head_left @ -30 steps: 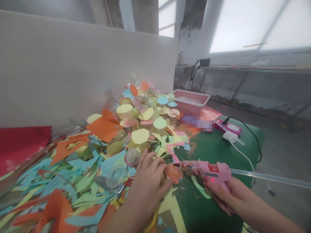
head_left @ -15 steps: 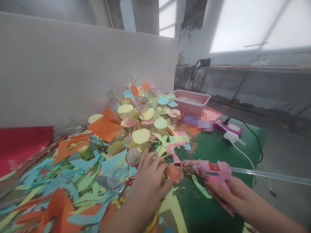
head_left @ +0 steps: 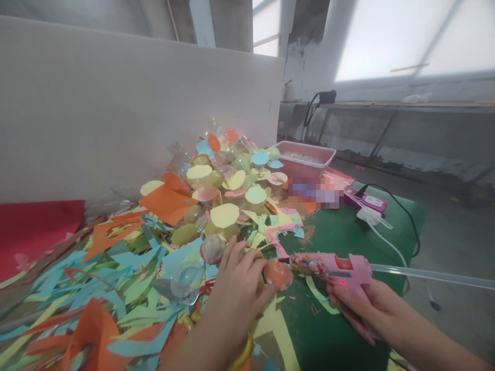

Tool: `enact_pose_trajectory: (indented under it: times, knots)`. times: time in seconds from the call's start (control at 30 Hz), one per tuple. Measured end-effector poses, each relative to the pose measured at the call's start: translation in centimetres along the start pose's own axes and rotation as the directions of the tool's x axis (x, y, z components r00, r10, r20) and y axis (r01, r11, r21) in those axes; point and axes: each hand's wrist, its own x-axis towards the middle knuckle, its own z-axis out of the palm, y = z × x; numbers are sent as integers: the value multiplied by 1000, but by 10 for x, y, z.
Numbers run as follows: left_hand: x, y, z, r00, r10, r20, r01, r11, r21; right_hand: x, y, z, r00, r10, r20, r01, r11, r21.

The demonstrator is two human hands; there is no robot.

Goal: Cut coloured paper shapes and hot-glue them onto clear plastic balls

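Observation:
My right hand (head_left: 358, 304) grips a pink hot glue gun (head_left: 332, 266) with a clear glue stick (head_left: 433, 276) poking out of its back. Its nozzle touches a small clear dome with an orange paper base (head_left: 278, 273). My left hand (head_left: 235, 293) is closed around that dome, holding it down on the green table (head_left: 340, 242). A yellow bangle (head_left: 243, 355) sits on my left wrist. Another clear dome (head_left: 212, 248) lies just above my left fingers.
A heap of paper-backed domes (head_left: 232, 180) and coloured paper scraps (head_left: 116, 278) covers the left half of the table. A pink tray (head_left: 305, 159), a pink power strip (head_left: 369, 202) with cables, and a white board (head_left: 116, 103) stand behind. Scissors (head_left: 193, 296) lie under my left hand.
The glue gun and my right hand have crept slightly to the right and up. My left hand stays on the orange dome.

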Motion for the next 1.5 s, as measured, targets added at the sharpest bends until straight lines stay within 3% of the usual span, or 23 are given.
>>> enact_pose_trajectory:
  times: [0.13,0.37,0.67,1.5]
  knots:
    - [1,1,-2,1000,5,9,-5,1000,-4,-1,2,-4,999,-12,48,10,999,39]
    - [2,1,-2,1000,-7,20,7,1000,-5,-10,-8,1,996,30,-88,-26,999,48]
    - [2,1,-2,999,-15,42,15,1000,-3,-9,-3,7,989,47,-142,-38,997,64]
    - [1,2,-5,1000,19,19,-19,999,29,-14,-15,7,988,1,-155,9,998,65]
